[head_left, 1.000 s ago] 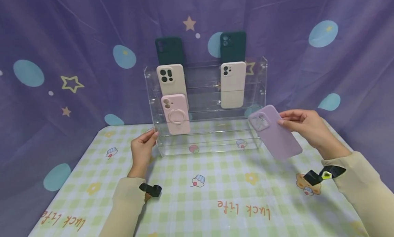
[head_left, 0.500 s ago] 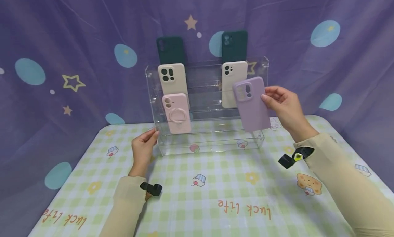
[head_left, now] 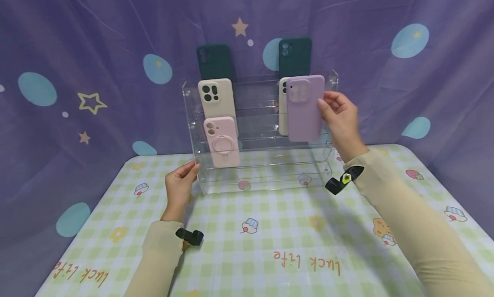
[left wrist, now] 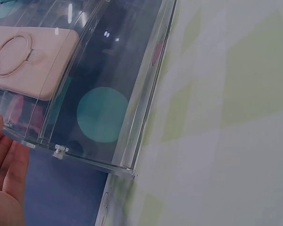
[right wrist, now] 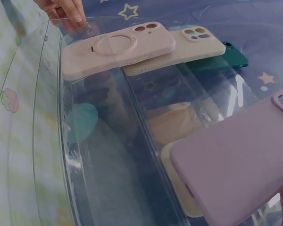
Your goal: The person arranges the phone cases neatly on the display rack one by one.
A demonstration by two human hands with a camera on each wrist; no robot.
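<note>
My right hand point(head_left: 341, 119) pinches a lilac phone case point(head_left: 305, 121) by its right edge, thumb in front. The case hangs upright before the right side of a clear acrylic tiered stand point(head_left: 256, 125), covering most of a white phone case point(head_left: 283, 117). Whether it touches the stand I cannot tell from the head view; in the right wrist view it overlaps the white case. Low on the stand's left side panel, my left hand point(head_left: 179, 190) grips the edge between thumb and fingers. Near it leans a pink phone case point(head_left: 227, 157) with a ring.
A cream phone case point(head_left: 216, 110) stands behind the pink one. Dark green phone cases, one on the left point(head_left: 214, 61) and another on the right point(head_left: 297, 59), occupy the top tier. A checked tablecloth point(head_left: 285, 228) covers the table, with a purple curtain point(head_left: 115, 52) behind.
My right hand has carried the lilac phone case up and left from beside the stand to in front of the right white case, turning it from tilted to upright. My left hand stays put.
</note>
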